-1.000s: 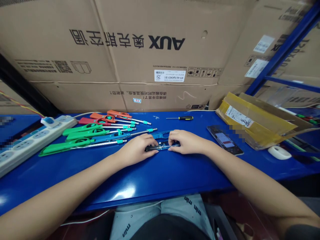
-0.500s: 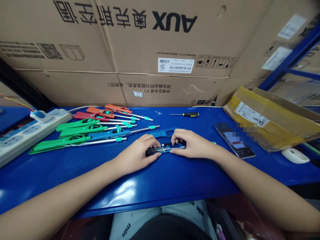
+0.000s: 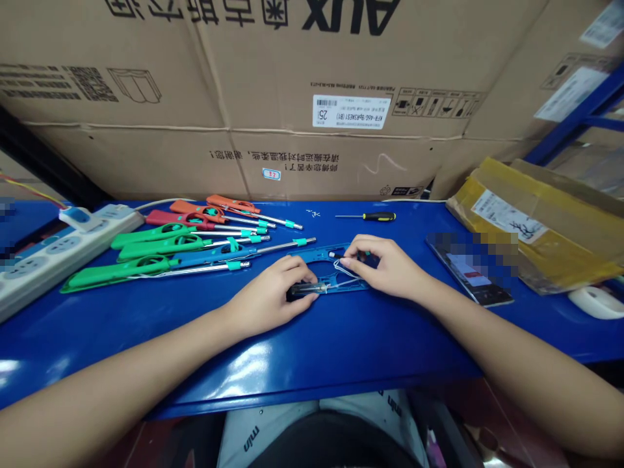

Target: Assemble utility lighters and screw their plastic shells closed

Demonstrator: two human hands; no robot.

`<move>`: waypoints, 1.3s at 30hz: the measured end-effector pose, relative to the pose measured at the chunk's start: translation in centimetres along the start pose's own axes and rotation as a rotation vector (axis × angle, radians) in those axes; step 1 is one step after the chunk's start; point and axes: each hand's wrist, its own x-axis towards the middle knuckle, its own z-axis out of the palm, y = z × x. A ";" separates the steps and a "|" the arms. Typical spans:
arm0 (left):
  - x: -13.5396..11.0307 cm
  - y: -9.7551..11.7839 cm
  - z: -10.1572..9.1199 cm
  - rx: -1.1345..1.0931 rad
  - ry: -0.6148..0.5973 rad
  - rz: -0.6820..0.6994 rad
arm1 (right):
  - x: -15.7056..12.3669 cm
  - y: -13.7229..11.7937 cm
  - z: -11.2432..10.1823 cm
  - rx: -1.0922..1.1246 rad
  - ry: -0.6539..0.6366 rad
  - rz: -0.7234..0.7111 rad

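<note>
My left hand [image 3: 273, 292] is closed around a dark, clear-fronted lighter fuel tank [image 3: 308, 288], which sits at the left end of a blue lighter shell half [image 3: 351, 287] on the table. Just right of it, my right hand [image 3: 385, 265] pinches a small black igniter [image 3: 334, 255] with a pale tip, raised a little above the shell. Thin white wires [image 3: 344, 272] loop from it down toward the shell. Behind both hands lies another blue shell half [image 3: 319, 253], partly covered by my right fingers.
Several long-nosed lighters, including a green one [image 3: 112, 275] and a red one [image 3: 178, 220], lie at left beside a power strip [image 3: 63, 246]. A screwdriver [image 3: 379, 216] lies at the back. At right are a phone [image 3: 468, 273], a taped carton [image 3: 550, 227] and a white mouse [image 3: 595, 303].
My right hand has lifted the black igniter up and away from the front shell, so the white wires and shell show more. My left hand stays on the fuel tank. The view has shifted slightly.
</note>
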 end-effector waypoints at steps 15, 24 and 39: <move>0.0 0.3 -0.1 -0.061 0.008 -0.024 | -0.5 -0.5 -0.7 -0.140 -0.294 -0.190; 0.1 1.1 -0.2 0.015 -0.069 -0.096 | -0.6 -1.2 0.1 -0.128 -0.363 -0.120; -0.1 2.1 0.1 0.154 -0.112 -0.092 | -0.8 -1.5 0.3 -0.149 -0.369 -0.186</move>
